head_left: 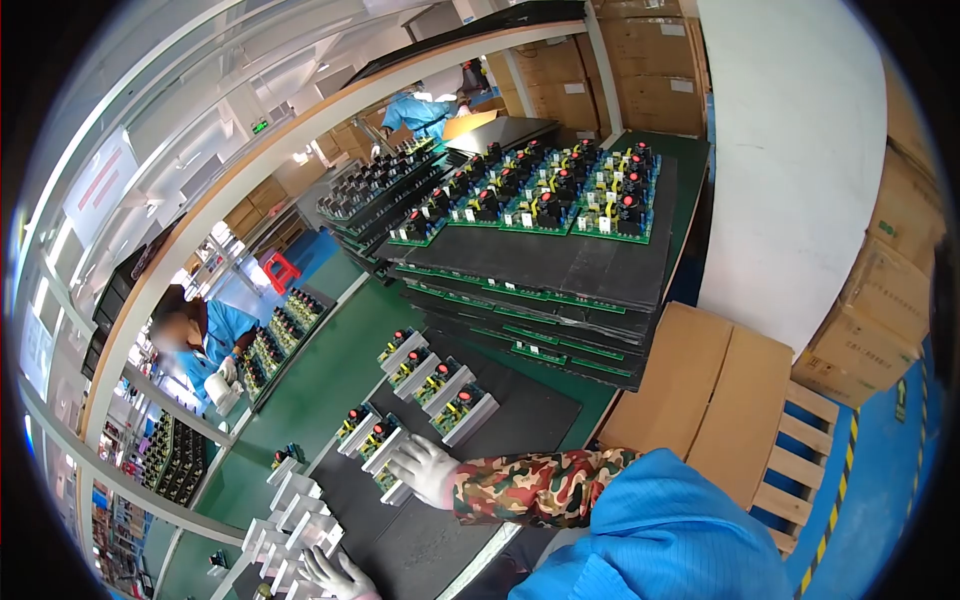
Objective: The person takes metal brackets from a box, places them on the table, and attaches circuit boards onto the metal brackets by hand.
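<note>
My right hand [428, 472], in a white glove with a camouflage sleeve, reaches over the near end of a circuit board with a metal heat sink [383, 453]. Its fingers look stretched out and apart, touching or just above the board. My left hand [338, 577], also gloved, lies with spread fingers beside a cluster of silver heat sinks [298, 508] at the lower edge. More boards with heat sinks and red-topped parts [437, 383] sit in rows on a black mat [520, 405]. A single board [286, 456] stands beyond the heat sinks.
Stacked black sheets [560, 262] bearing many circuit boards [560, 190] stand at the back. Cardboard [690, 385] and a wooden pallet [800, 455] are at right. Across the green bench [320, 365], a person in blue [225, 330] handles boards. A metal frame [185, 410] edges the bench.
</note>
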Available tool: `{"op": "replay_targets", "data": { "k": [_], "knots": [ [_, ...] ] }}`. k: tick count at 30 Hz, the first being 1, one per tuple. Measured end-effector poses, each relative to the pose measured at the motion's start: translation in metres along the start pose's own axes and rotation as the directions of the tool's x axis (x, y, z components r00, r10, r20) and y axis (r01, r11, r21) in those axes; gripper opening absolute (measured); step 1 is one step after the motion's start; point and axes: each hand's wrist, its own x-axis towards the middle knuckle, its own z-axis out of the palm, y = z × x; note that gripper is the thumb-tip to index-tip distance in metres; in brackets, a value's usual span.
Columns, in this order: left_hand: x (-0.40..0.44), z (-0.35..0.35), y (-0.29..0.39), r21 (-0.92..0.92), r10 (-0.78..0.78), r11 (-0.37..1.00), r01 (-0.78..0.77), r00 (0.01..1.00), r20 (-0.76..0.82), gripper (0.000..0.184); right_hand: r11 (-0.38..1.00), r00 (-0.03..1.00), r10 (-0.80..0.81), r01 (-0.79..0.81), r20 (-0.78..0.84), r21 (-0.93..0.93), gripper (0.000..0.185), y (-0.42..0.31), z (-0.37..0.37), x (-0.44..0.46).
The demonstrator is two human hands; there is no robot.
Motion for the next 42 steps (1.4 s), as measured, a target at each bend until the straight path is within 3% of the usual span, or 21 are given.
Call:
{"op": "replay_targets", "data": {
  "k": [16,19,26,29,33,42],
  "knots": [
    [0.006,-0.002,0.0,0.084,0.093,0.992,-0.089,0.995,-0.043,0.054,1.0,0.992,0.006,-0.002,-0.125,0.028,0.064,0.0,0.02,0.003],
    [0.008,-0.004,0.002,0.086,0.097,0.992,-0.094,0.994,-0.041,0.054,0.998,0.996,0.03,-0.035,0.088,0.055,0.057,-0.002,0.0,0.004],
    [0.004,0.005,-0.012,0.074,0.103,0.992,-0.099,0.994,-0.047,0.054,0.999,0.995,0.032,-0.035,0.091,0.032,0.059,-0.003,-0.004,0.003],
    [0.049,-0.074,0.088,-0.149,-0.065,0.988,0.051,0.994,-0.089,0.041,0.999,0.995,0.032,-0.035,0.099,0.031,0.059,-0.002,-0.009,0.002],
    [0.027,-0.034,0.039,0.02,0.057,0.998,-0.055,0.996,-0.064,0.046,0.999,0.993,0.03,-0.034,0.111,0.037,0.06,-0.003,-0.015,0.001],
    [0.006,0.0,-0.005,0.103,0.085,0.991,-0.081,0.996,-0.033,0.054,0.999,0.992,0.03,-0.035,0.126,0.036,0.058,-0.003,-0.014,0.002]
  ]
}}
